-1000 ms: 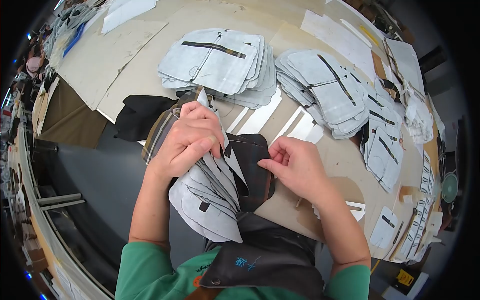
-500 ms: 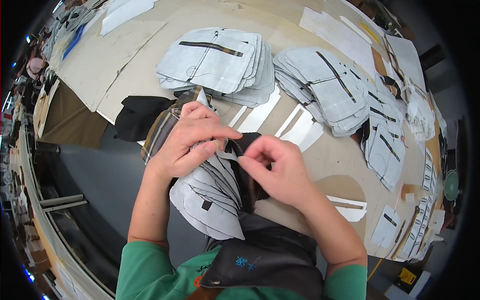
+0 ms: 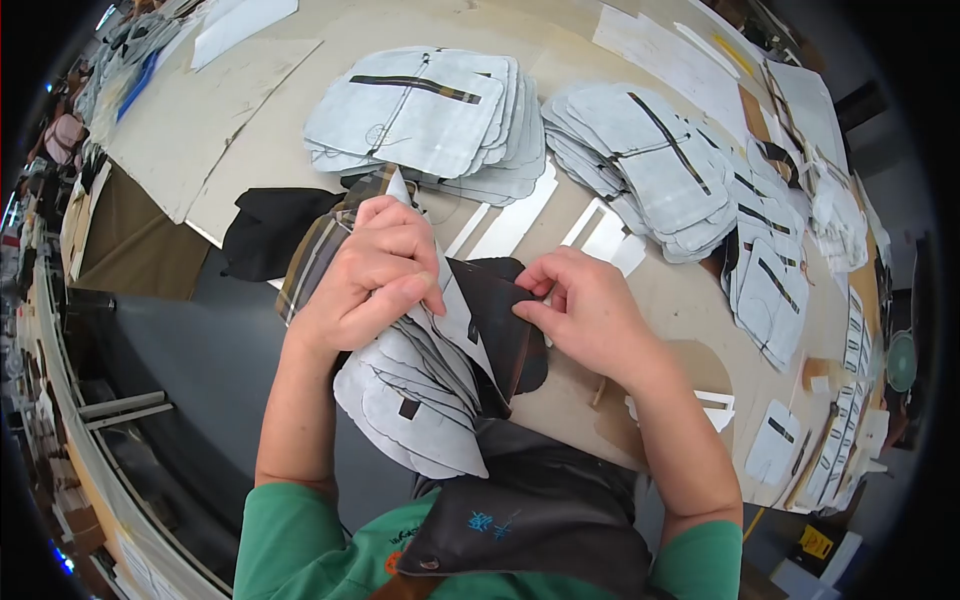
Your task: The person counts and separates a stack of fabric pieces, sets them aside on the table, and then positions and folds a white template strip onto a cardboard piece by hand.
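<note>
My left hand (image 3: 385,270) is closed around a bundle of layered light-grey pieces (image 3: 415,400), which fans out below it toward my apron. Plaid fabric (image 3: 318,255) and black fabric (image 3: 268,235) lie to the left of that hand. Thumb and fingertips of my right hand (image 3: 575,305) pinch the right edge of a dark fabric piece (image 3: 500,310). This piece spreads out between my hands, beside a pale layer with a small dark slot. The fingertips of my left hand are partly hidden by the bundle.
A stack of grey pieces with dark strips (image 3: 410,115) lies ahead, and another stack (image 3: 650,165) is right of it. White slotted templates (image 3: 510,220) sit between them and my hands. A cardboard sheet (image 3: 200,120) covers the far left; a small grey piece (image 3: 772,440) lies right.
My right hand has moved right, away from my left hand, with the dark fabric's edge. The dark piece is now spread wider. My left fingers have curled in over the bundle.
</note>
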Available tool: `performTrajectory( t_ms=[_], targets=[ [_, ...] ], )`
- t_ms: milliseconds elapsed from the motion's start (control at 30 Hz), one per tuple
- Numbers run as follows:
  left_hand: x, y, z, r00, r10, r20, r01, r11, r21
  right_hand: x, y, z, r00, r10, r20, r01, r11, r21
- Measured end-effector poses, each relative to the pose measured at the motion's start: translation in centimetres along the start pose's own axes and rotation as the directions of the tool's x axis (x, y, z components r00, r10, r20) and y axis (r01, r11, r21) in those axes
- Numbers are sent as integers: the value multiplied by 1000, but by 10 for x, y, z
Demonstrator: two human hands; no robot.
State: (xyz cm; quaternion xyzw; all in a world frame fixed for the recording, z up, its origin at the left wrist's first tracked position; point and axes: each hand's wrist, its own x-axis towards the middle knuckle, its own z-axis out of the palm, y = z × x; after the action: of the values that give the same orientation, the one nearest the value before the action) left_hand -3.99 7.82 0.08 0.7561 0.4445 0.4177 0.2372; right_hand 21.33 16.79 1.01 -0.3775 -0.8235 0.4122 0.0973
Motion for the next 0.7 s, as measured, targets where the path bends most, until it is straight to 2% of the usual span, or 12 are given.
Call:
performTrajectory(
  t_ms=[167,267,333,367,433,533,700],
  targets=[
    [1,4,0,1000,-12,-3,12,1000,-1,0,-8,0,1000,22,5,-22,1000,-10],
    [1,2,-1,998,-29,48,29,1000,1,1,-10,0,999,-30,-11,30,997,-69],
    [3,2,0,999,-1,41,1,1000,9,6,-20,0,989,-151,-3,151,988,44],
    [4,2,1,999,25,31,-25,1000,18,10,-26,3,989,-146,-9,146,988,48],
    [4,1,1,999,15,35,-15,1000,13,18,-40,11,992,-73,106,48,974,220],
    [2,-3,0,999,4,39,-5,1000,17,26,-41,16,985,-46,167,-11,944,330],
    [5,-3,1,998,25,62,-26,1000,10,28,-38,11,968,-7,251,-97,910,402]
  ],
)
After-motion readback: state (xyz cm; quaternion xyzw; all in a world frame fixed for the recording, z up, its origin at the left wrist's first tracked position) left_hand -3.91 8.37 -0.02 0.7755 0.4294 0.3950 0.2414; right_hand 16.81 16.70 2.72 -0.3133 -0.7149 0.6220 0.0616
